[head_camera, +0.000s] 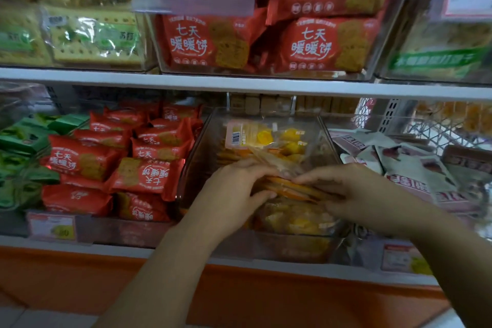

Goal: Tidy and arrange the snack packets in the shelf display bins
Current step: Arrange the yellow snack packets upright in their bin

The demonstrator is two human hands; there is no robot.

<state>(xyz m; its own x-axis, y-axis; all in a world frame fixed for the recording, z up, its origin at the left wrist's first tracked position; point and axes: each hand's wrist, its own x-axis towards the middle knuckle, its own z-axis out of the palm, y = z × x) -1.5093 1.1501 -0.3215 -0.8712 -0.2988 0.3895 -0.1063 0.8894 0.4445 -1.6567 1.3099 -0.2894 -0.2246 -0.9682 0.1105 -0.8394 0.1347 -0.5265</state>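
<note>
Head view: both hands' grip, left hand (234, 189) and right hand (354, 192), pinches yellow packets (290, 186) beside "七天暖暖饼" packs (149, 176).

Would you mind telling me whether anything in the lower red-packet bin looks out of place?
Yes: one red packet near the front lies upside down, its printing inverted, while the neighbouring red packet reads upright.

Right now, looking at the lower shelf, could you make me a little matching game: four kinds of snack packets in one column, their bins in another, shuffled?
Packets:
1. green packets
2. red packets
3. yellow-orange packets
4. white packets

Places:
A. bin right of the hands
B. far-left bin
C. clear bin where the left hand and right hand work
D. bin between green and yellow-orange

Pairs: 1-B, 2-D, 3-C, 4-A
</note>
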